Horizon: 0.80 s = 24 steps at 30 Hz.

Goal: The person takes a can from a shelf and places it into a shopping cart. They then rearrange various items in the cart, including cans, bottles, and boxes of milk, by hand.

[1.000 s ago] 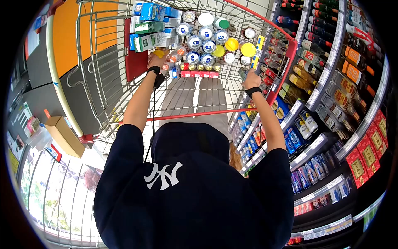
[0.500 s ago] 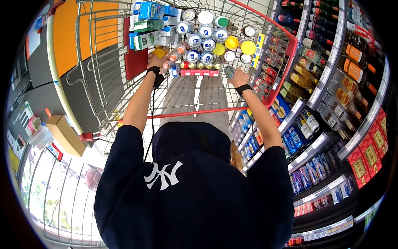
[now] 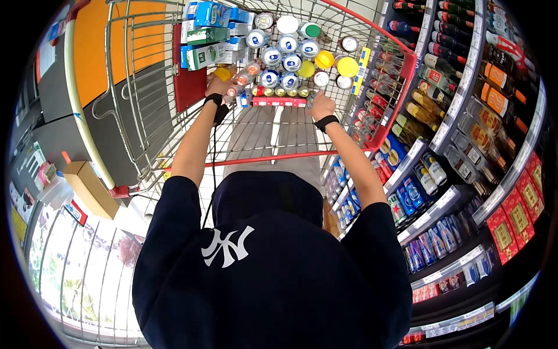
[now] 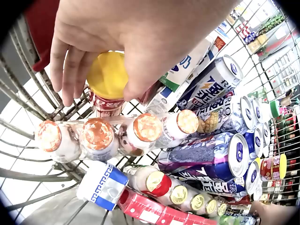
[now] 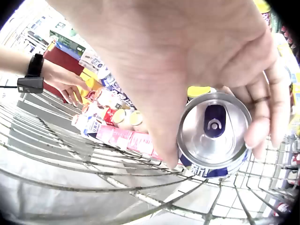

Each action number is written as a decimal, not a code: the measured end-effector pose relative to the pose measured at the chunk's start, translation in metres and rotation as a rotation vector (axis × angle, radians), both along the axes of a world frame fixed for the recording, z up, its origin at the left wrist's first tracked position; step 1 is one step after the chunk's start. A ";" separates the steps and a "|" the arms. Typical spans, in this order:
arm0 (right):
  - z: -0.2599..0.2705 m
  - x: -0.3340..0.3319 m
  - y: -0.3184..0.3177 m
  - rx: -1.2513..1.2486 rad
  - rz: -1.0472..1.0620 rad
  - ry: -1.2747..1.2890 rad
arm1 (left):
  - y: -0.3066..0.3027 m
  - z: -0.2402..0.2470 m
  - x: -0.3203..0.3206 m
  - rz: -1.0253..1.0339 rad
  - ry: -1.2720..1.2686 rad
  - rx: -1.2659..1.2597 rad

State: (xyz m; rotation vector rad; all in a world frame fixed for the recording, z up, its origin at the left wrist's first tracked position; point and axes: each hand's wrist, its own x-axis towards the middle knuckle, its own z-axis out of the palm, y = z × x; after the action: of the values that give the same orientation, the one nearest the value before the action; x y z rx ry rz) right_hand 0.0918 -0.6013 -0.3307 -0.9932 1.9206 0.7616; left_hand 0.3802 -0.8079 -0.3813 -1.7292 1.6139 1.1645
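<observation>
My left hand (image 4: 126, 37) grips a red-and-white canister with a yellow lid (image 4: 107, 75), fingers on one side and thumb on the other. Beside it stand several small bottles with orange tops (image 4: 98, 133), in a row. With my right hand (image 3: 324, 107) I hold a drink can (image 5: 214, 131) upright, thumb and fingers around its sides, its silver top and dark blue tab showing. This can is at the near side of the shopping cart (image 3: 279, 157), at the right end of a row of pink-red packs (image 3: 279, 102). Larger drink cans (image 3: 290, 62) stand behind the packs.
Milk cartons (image 3: 209, 35) are stacked at the cart's left, by a red panel (image 3: 190, 91). Yellow-lidded jars (image 3: 347, 67) stand toward its right side. Shelves of bottles (image 3: 436, 87) and cans run along the right. A cardboard box (image 3: 90, 189) is at the left.
My right hand has moved left from the cart's right side, bringing the can to the end of the pack row. The left hand has stayed at the yellow-lidded canister.
</observation>
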 end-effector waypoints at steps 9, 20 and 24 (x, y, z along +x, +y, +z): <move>0.010 -0.023 -0.008 -0.003 -0.171 -0.126 | 0.004 -0.011 0.007 0.063 -0.108 -0.027; 0.012 -0.134 0.013 -0.204 -0.439 0.091 | 0.007 -0.006 0.007 0.055 -0.093 -0.044; -0.020 -0.168 0.004 -0.396 -0.527 0.115 | 0.010 -0.018 0.013 0.040 -0.040 -0.075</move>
State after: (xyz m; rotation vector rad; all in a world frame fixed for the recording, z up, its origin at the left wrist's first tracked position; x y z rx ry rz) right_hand -0.0762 -0.5968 -0.3506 -0.6184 2.3480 0.1384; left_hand 0.3934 -0.7983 -0.3996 -1.8283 1.6247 1.0943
